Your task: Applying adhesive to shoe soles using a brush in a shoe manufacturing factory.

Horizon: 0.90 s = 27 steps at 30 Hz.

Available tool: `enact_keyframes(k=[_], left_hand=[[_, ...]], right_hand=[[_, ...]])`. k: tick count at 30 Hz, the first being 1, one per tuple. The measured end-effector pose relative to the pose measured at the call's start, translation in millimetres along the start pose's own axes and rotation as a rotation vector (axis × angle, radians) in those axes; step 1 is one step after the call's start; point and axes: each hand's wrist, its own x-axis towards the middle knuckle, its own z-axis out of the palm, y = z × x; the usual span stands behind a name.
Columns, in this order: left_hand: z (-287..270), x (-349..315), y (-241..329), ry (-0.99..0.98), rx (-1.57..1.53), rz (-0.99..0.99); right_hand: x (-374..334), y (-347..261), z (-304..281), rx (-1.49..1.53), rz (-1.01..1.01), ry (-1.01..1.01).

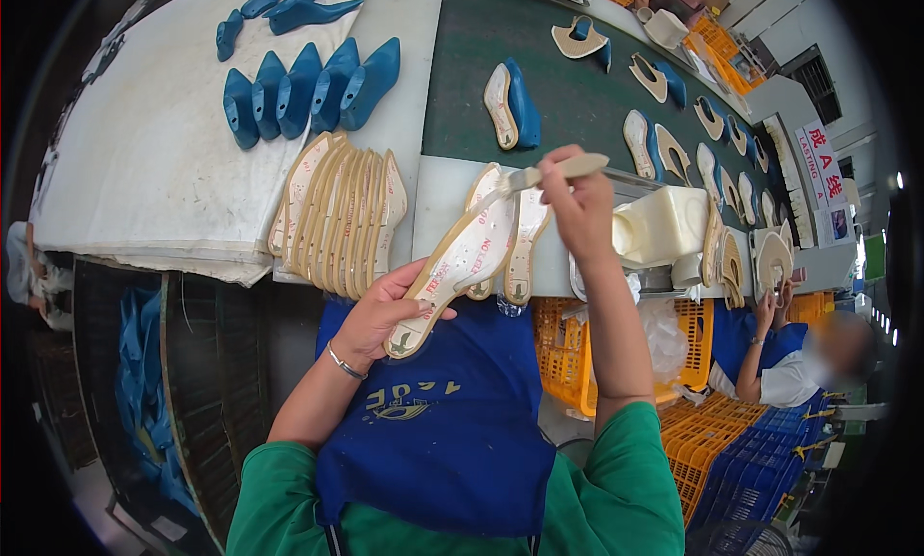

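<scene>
1. A worker in a green top and blue apron (pixel 452 431) holds a flat, cream-coloured insole (pixel 460 267) above the lap, at the edge of a white workbench (pixel 154 152).
2. The left hand (pixel 380 315) grips the insole near its narrow heel end, fingers curled under and thumb pressed on the printed top face; a thin metal bracelet circles the wrist.
3. The right hand (pixel 576 205) closes around the pale handle of a brush (pixel 549 174), whose bristles touch the insole's broad toe end.
4. The insole is long and slim with a tan border; its long axis runs diagonally, heel low at the left, toe raised toward the upper right.
5. Just beside it on the bench, a fanned stack of similar insoles (pixel 337 214) stands on edge, stiff and board-like.
6. Glossy blue plastic shoe lasts (pixel 308 89) lie in a row farther back.
7. More lasts fitted with insoles ride a dark green conveyor belt (pixel 568 94).
8. A pale, squarish plastic container (pixel 664 224) sits to the right, over orange crates (pixel 568 363).
</scene>
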Motion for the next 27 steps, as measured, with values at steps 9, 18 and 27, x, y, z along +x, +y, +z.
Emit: enact_keyframes(k=[9, 18, 27], left_hand=[[-8, 2, -3, 0.017, -0.07, 0.002], [-7, 1, -2, -0.018, -0.141, 0.037], [-23, 35, -22, 0.22, -0.096, 0.191]], right_hand=[[-32, -16, -6, 0.149, 0.076, 0.106], [-18, 26, -16, -0.163, 0.02, 0.225], [-45, 24, -19, 0.045, 0.052, 0.32]])
